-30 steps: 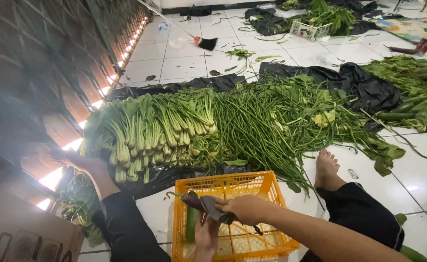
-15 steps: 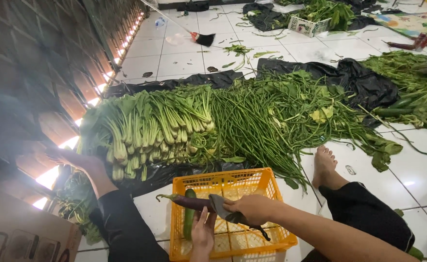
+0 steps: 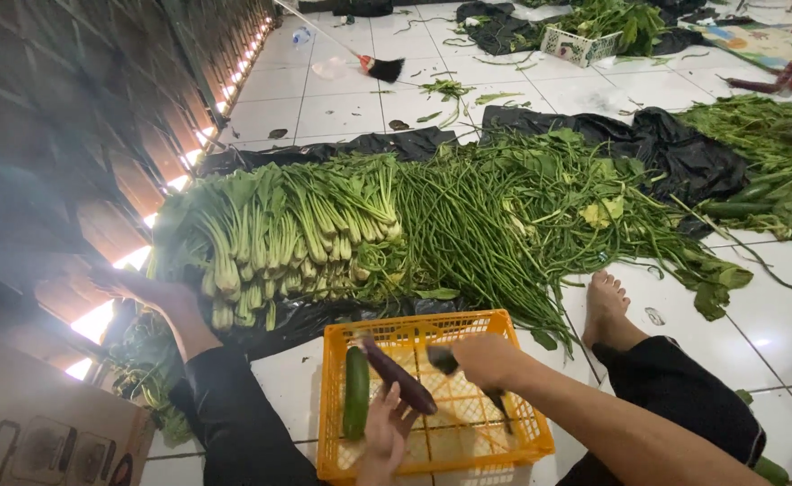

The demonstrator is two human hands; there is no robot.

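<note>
I sit on the tiled floor with an orange plastic crate [image 3: 522,441] between my legs. My left hand [image 3: 385,439] comes up from the bottom edge and grips a long dark purple eggplant [image 3: 398,374], which slants over the crate. My right hand [image 3: 484,360], on a bare arm from the right, is closed on another dark eggplant [image 3: 441,358]; its far end pokes out below the wrist. A green cucumber [image 3: 356,392] lies in the crate's left side.
A heap of leafy stalked greens [image 3: 279,234] and long beans [image 3: 468,225] lies on black sheeting [image 3: 684,153] beyond the crate. My bare feet [image 3: 605,306] rest either side. A cardboard box [image 3: 45,423] is at bottom left, a broom [image 3: 382,67] and a white basket [image 3: 580,45] far off.
The eggplants, held level above the crate before, now slant lower into it. My left hand has taken one of them, and the right hand has shifted to the right.
</note>
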